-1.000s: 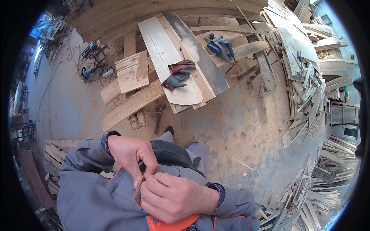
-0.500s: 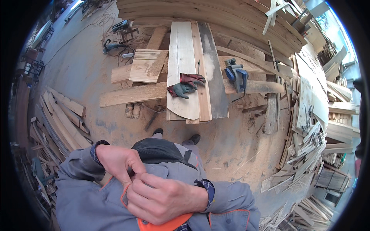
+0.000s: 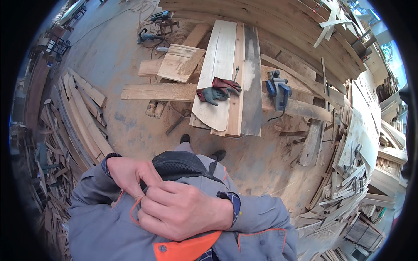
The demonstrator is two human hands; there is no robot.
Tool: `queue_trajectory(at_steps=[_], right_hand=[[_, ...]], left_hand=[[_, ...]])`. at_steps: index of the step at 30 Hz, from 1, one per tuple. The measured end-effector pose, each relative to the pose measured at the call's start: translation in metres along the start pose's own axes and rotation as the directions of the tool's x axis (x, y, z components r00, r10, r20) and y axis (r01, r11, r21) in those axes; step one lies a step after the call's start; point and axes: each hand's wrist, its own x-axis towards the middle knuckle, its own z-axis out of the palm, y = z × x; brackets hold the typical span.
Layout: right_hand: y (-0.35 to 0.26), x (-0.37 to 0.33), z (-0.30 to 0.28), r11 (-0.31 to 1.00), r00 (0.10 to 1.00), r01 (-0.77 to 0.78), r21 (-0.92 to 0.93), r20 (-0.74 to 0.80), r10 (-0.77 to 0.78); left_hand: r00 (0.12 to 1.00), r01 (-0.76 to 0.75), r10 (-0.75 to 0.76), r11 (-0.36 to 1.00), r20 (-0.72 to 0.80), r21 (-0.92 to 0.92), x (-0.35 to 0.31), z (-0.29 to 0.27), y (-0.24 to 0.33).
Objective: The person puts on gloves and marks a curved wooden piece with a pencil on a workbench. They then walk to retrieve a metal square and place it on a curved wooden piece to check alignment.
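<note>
My left hand [image 3: 133, 174] and my right hand [image 3: 183, 211] meet in front of my belly, at the front of the grey work jacket [image 3: 104, 217] I wear. Both hands are closed, with fingertips pressed together at the jacket's orange-piped edge; what lies between them is partly hidden. Below my right hand an orange flap with a snap button [image 3: 187, 246] hangs turned outward. A black waist pouch [image 3: 185, 167] sits just beyond my hands. Farther off, a pair of red and grey work gloves [image 3: 217, 91] lies on a pale board [image 3: 220, 48] with a rounded end.
Beside the pale board lies a dark grey board [image 3: 251, 82], with a blue power planer [image 3: 278, 89] to its right. Planks rest on crossing beams [image 3: 156, 91]. A corded power tool [image 3: 148, 37] lies at the back left. Wood piles stand left [image 3: 82, 117] and right [image 3: 344, 187].
My view has shifted, so the bench and boards sit farther right in the picture. My hands stay together at the jacket front, with fingers slightly moved.
</note>
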Motion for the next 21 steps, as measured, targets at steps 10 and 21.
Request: queue_trajectory(at_steps=[10,21], right_hand=[[0.027,-0.008,0.008,0.996,0.985,-0.084,0.028,0.153,0.079],[-0.018,-0.004,-0.077,0.982,0.935,-0.19,-0.004,-0.305,0.18]], left_hand=[[0.873,0.284,-0.27,0.958,-0.406,-0.025,-0.045,-0.054,-0.003],[0.028,0.679,-0.448,0.664,-0.894,-0.312,-0.197,-0.214,-0.304]])
